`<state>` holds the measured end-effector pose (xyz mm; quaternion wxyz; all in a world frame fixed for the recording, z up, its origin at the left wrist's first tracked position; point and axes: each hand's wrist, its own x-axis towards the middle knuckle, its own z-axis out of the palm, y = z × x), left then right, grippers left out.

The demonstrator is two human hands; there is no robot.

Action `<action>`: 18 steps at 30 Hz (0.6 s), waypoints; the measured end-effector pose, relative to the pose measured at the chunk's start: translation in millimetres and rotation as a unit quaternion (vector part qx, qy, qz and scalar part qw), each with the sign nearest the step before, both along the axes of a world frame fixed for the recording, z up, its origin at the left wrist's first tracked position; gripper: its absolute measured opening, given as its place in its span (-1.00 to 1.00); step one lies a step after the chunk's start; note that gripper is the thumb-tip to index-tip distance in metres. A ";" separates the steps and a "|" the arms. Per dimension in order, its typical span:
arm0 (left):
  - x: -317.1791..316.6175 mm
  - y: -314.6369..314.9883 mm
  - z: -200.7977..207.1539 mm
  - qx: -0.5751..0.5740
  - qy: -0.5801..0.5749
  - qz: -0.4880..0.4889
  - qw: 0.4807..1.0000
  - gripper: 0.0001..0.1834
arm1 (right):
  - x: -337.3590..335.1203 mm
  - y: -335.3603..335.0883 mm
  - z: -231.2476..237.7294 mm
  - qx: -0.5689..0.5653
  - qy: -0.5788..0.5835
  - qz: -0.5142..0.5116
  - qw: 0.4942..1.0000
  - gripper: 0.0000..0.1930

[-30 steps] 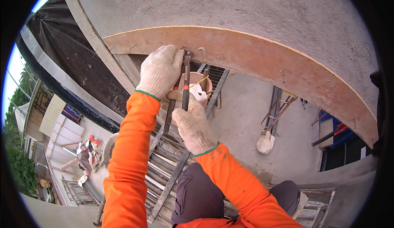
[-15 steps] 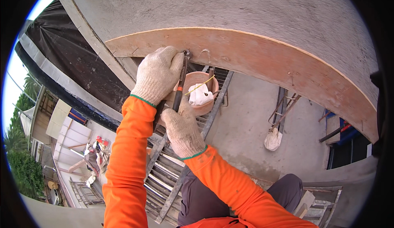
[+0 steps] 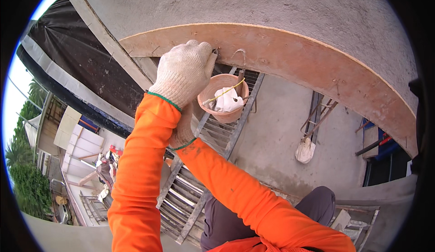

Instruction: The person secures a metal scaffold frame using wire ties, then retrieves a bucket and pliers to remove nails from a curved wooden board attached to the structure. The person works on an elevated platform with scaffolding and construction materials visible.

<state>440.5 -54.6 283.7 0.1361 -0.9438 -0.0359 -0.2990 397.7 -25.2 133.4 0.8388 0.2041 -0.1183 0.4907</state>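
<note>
My left hand (image 3: 185, 73), in a cream knitted glove, is closed in a fist against the lower edge of a curved plywood strip (image 3: 290, 54). A small dark metal tip (image 3: 215, 51) shows beside its fingers; the rest of the black-and-orange-handled pliers seen earlier is hidden. Below and behind my left wrist, only the back part of my gloved right hand (image 3: 183, 129) is visible, its fingers covered by my left forearm. A bent piece of metal (image 3: 241, 52) sticks out of the strip just right of my left hand.
A pinkish bucket (image 3: 232, 116) with a white bag (image 3: 228, 100) and a rod (image 3: 240, 82) stands on slatted metal scaffolding (image 3: 213, 136). Rough plaster (image 3: 253, 2) curves above the strip. Nails poke out of the wood. A light-coloured bag (image 3: 305, 151) lies far below.
My left hand has shifted slightly up and right. My right hand has moved left and up, behind my left forearm, and the pliers' handles are now out of sight.
</note>
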 end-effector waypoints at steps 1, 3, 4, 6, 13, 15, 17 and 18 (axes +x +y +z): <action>0.9 -1.6 1.1 0.004 0.001 0.010 1.000 -0.73 | 1.7 -9.5 4.1 -0.058 -0.035 -0.079 0.995 -0.45; 2.3 -4.6 3.4 -0.010 0.002 0.017 1.000 -0.72 | 1.0 -39.7 19.3 -0.232 -0.055 -0.180 0.954 -0.49; 2.5 -5.8 4.1 -0.031 0.001 0.016 0.999 -0.71 | 1.0 -58.7 27.7 -0.280 -0.133 -0.229 0.923 -0.49; 2.9 -7.0 5.8 -0.057 -0.004 0.009 0.998 -0.69 | 5.4 -115.9 37.1 -0.338 -0.268 -0.228 0.873 -0.47; 4.6 -8.7 12.4 -0.160 0.015 0.045 0.986 -0.60 | -3.2 -116.6 65.9 -0.398 -0.192 -0.250 0.862 -0.58; 3.8 -5.0 15.8 -0.197 0.027 0.024 0.980 -0.59 | 0.5 -84.1 59.2 -0.406 -0.243 -0.348 0.810 -0.62; 2.6 1.4 18.9 -0.234 0.052 -0.011 0.971 -0.59 | -5.4 -53.3 47.9 -0.334 -0.206 -0.370 0.842 -0.65; 2.0 4.2 19.0 -0.238 0.057 -0.014 0.970 -0.59 | -9.0 -37.9 42.6 -0.260 -0.132 -0.322 0.901 -0.65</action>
